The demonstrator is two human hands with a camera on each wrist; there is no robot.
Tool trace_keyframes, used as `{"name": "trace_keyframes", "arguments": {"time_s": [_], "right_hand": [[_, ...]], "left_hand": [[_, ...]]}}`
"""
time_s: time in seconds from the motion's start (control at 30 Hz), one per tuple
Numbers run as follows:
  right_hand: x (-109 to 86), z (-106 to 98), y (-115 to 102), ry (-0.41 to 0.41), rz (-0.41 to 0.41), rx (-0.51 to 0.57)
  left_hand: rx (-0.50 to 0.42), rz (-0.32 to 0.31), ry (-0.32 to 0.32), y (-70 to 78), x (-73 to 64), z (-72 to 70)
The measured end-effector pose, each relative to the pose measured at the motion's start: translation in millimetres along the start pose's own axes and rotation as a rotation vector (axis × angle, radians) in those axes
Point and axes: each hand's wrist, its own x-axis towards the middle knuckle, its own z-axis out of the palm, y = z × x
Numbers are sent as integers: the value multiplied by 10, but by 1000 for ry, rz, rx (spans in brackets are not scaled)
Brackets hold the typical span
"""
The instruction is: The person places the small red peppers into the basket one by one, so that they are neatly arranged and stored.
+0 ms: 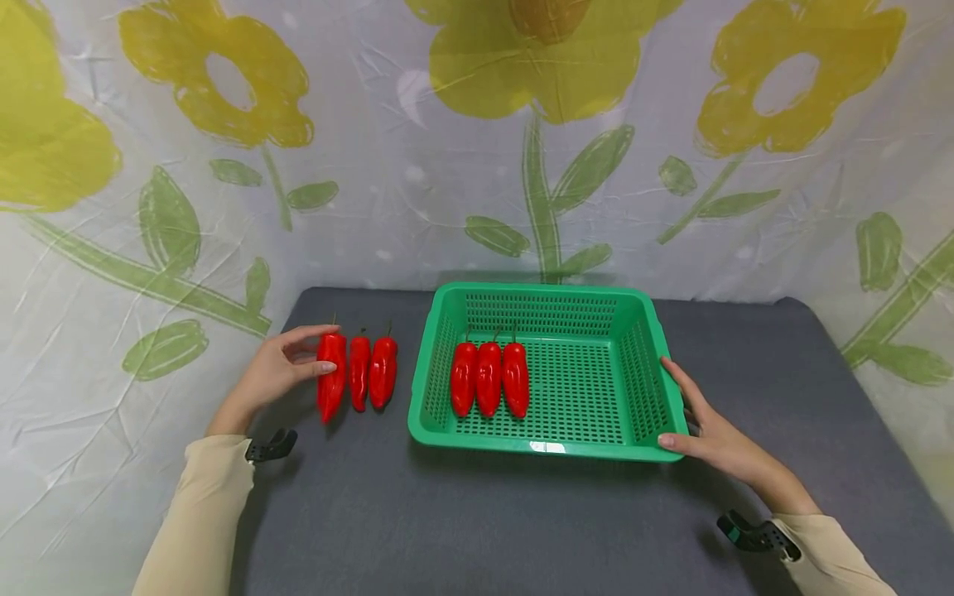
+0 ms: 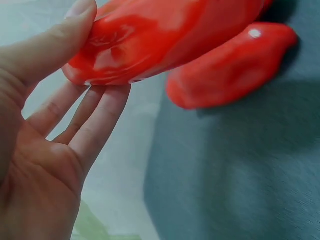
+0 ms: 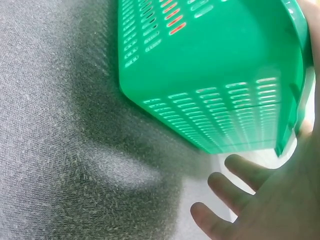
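Note:
My left hand [image 1: 272, 377] pinches a red pepper [image 1: 331, 381] between thumb and fingers near its stem end, its tip pointing toward me. In the left wrist view the held pepper [image 2: 150, 42] overlaps another red pepper [image 2: 230, 67]. Just right of it on the table lie two more red peppers, one slim [image 1: 359, 372] and one fuller [image 1: 383, 372]. At the right end of a green basket [image 1: 547, 451], my right hand [image 1: 708, 430] rests thumb and index finger on the rim. Its other fingers [image 3: 237, 192] extend loosely outside the basket wall [image 3: 215, 110].
Three red peppers [image 1: 489, 381] lie side by side in the basket's left half, stems away from me. Dark grey cloth covers the table [image 1: 484, 530]. Behind it hangs a white curtain [image 1: 387, 190] printed with yellow flowers.

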Motion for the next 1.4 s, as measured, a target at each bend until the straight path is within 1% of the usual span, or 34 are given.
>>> {"name": "trace_keyframes", "arguments": {"time_s": [0.17, 0.27, 0.4, 0.5, 0.7, 0.9, 1.0, 1.17, 1.27, 1.4], "right_hand": [[4, -2, 11, 6, 2, -9], [2, 0, 15, 3, 9, -6], [2, 1, 16, 1, 8, 3], [5, -1, 10, 1, 7, 4], [4, 2, 1, -2, 4, 8], [3, 4, 9, 3, -2, 5], [5, 3, 13, 2, -4, 8], [5, 5, 15, -8, -5, 21], [2, 6, 10, -10, -5, 26], [-3, 4, 5, -11, -7, 31]], "left_hand": [[-6, 53, 13, 188, 73, -55], [-20, 69, 20, 288, 116, -70], [-30, 53, 27, 390, 174, -57], [-24, 44, 28, 442, 227, -21], [10, 89, 39, 548, 330, 86], [-76, 74, 16, 695, 437, 222], [-76, 83, 3, 756, 491, 284], [-70, 126, -31, 828, 588, 394], [-79, 160, -56, 874, 655, 470], [-98, 188, -80, 965, 736, 585]]}}
